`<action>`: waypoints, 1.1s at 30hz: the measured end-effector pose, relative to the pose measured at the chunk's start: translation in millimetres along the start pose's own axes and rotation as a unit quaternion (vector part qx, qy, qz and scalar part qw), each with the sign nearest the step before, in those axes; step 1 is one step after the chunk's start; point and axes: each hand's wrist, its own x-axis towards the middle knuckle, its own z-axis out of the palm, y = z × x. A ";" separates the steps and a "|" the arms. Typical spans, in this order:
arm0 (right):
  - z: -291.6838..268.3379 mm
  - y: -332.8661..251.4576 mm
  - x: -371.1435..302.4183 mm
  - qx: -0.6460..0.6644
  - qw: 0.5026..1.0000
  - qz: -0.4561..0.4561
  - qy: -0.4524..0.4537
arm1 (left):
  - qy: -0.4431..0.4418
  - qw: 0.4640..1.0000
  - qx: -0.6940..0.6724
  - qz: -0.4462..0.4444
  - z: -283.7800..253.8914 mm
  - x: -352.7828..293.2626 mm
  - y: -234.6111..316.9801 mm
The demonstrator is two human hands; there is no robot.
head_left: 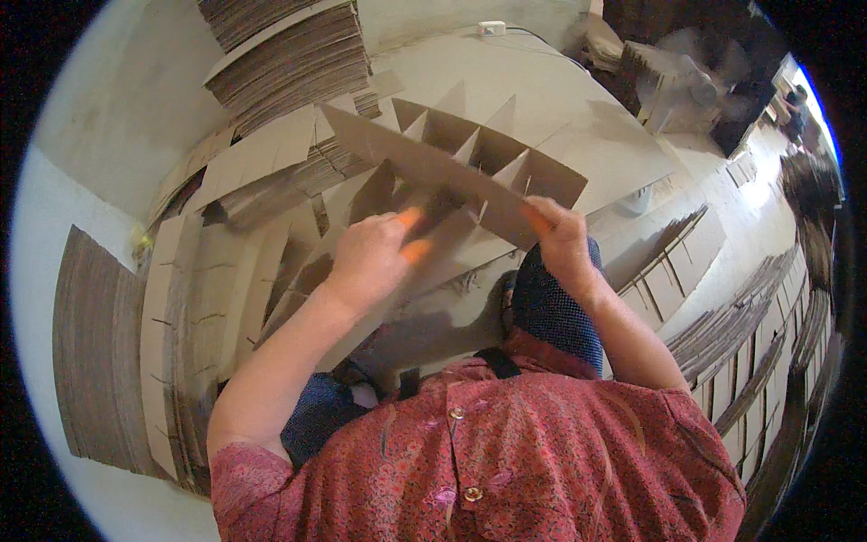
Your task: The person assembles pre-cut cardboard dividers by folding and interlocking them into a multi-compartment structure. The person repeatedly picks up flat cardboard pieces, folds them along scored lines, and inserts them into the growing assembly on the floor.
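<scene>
A cardboard divider of crossed, slotted strips is tilted in front of me over the pale work surface. My right hand grips the right end of its long near strip, an orange finger cover showing against the board. Near the lower left side of the divider is my left hand. Its two orange-covered fingertips are apart, with nothing visible between them, though motion blurs them. Just beyond and under the left hand, more crossed cardboard pieces stand up, partly hidden by the hand and forearm.
Tall stacks of flat cardboard rise at the back left. Slotted cardboard sheets stand on the left, and more slotted strips are stacked on the right. A white socket box with a cable lies at the far edge.
</scene>
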 end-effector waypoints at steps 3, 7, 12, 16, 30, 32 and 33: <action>-2.8 5.7 -16.2 0.051 0.995 0.081 -0.029 | -0.029 0.999 -0.030 0.007 17.6 4.6 -2.4; -8.4 19.6 -23.0 0.049 0.998 0.041 -0.003 | 0.020 0.996 -0.082 -0.030 17.4 11.6 -3.5; -12.6 -0.4 -14.9 0.013 0.998 0.053 -0.002 | -0.082 0.992 0.012 -0.093 24.0 30.7 -11.5; -22.4 6.8 -17.0 0.025 0.998 0.053 -0.023 | -0.077 0.990 0.029 -0.112 32.8 36.4 -21.5; -35.2 5.4 -25.2 0.003 0.998 0.042 -0.055 | 0.075 0.988 -0.073 -0.115 15.4 40.7 -43.2; -37.1 -8.6 -17.9 -0.027 0.998 0.035 -0.049 | 0.149 0.984 0.018 -0.097 5.5 40.9 -53.9; -37.2 -7.1 -16.2 -0.052 0.996 -0.002 -0.076 | 0.083 0.988 0.015 -0.130 4.4 42.9 -53.6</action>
